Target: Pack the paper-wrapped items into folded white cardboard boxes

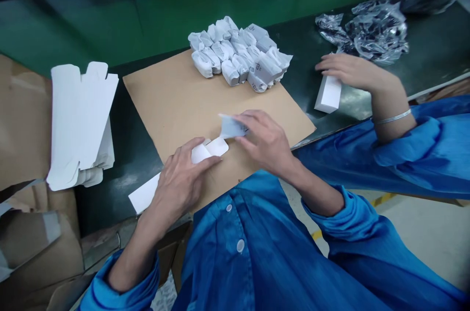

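My left hand (183, 174) is wrapped over a long white carton (144, 194) lying aslant on the cardboard sheet. The carton's open end, with its flaps (217, 147) spread, points to the right. Just above that end, my right hand (266, 142) pinches a small packet in whitish translucent wrapping (233, 127), slightly blurred, with dark print partly covered by the fingers. Its contents cannot be made out. Similar wrapped packets (238, 54) sit grouped at the far edge of the sheet.
A brown cardboard sheet (165, 100) covers part of the dark green bench (128, 154). Flattened white cartons (79, 120) are stacked at left. At right, a co-worker's hand (352, 71) rests on another white carton (328, 94), near crumpled clear plastic (378, 32). Brown cardboard boxes (36, 247) stand lower left.
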Tool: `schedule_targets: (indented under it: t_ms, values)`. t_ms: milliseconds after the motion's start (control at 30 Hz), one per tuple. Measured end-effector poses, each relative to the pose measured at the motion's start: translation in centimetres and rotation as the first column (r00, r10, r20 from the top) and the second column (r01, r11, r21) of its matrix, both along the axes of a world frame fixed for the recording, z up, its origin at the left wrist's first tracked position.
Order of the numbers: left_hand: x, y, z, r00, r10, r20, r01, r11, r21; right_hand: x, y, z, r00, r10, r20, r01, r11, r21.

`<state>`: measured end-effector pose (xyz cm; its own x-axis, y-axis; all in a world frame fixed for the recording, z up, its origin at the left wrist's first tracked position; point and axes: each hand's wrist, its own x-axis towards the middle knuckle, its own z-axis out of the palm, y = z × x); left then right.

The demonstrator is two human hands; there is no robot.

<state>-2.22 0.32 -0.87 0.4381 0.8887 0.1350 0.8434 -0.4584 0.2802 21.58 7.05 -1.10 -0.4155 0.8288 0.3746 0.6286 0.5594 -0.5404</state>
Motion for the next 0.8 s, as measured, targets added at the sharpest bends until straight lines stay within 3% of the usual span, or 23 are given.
schedule_targets:
  t_ms: [67, 167, 400, 500, 667, 733, 800]
  values:
    - [-0.1, -0.2, 0.1, 0.999, -0.033, 0.012, 0.033, 0.999, 0.033, -0.5, -1.0, 0.4, 0.980, 0.187, 0.064, -0.184, 0.982, -0.046]
    - [-0.3, -0.5, 0.2, 0.997, -0.077, 0.008, 0.076, 0.995, 0.060, -0.8, -1.0, 0.4, 0.895, 0.429, 0.126, -0.410, 0.899, -0.152]
    - [-0.6, -0.5, 0.2, 0.990, -0.142, 0.024, 0.141, 0.989, 0.043, -2.2, 0.8, -0.9, 0.890, 0.456, 0.017, -0.451, 0.885, -0.115]
    - [-0.8, -0.7, 0.1, 0.989, -0.136, 0.056, 0.132, 0.990, 0.058, -2.9, -0.6, -1.3, 0.918, 0.393, -0.055, -0.397, 0.904, -0.158]
    - [-0.8, -1.2, -0.9, 0.992, -0.115, 0.045, 0.108, 0.985, 0.135, -4.3, -3.4, -2.3, 0.958, 0.093, -0.270, -0.168, 0.948, -0.270]
    - [-0.7, -1.6, -1.3, 0.995, -0.089, 0.043, 0.080, 0.982, 0.173, -4.7, -4.1, -2.5, 0.933, 0.031, -0.360, -0.168, 0.919, -0.357]
    - [-0.7, -2.0, -1.6, 0.994, -0.095, 0.046, 0.083, 0.974, 0.210, -4.8, -4.5, -2.3, 0.865, 0.003, -0.501, -0.282, 0.829, -0.483]
